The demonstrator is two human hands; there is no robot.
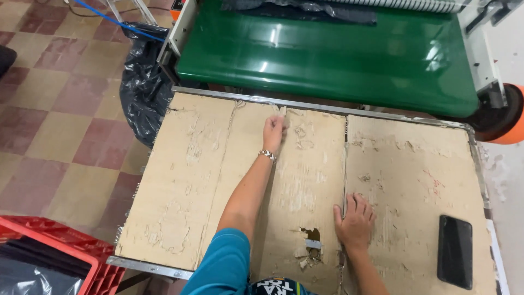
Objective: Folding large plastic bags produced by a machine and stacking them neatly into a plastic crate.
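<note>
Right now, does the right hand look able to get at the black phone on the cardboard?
Probably yes. The right hand lies flat on the cardboard, and the black phone sits on the same sheet, with only bare cardboard between them.

table (305,104): metal-edged | torn cardboard sheets (185,180) cover it | black phone (454,250) at right

Both hands (274,130) (355,220) flat on worn cardboard (191,180)
</note>
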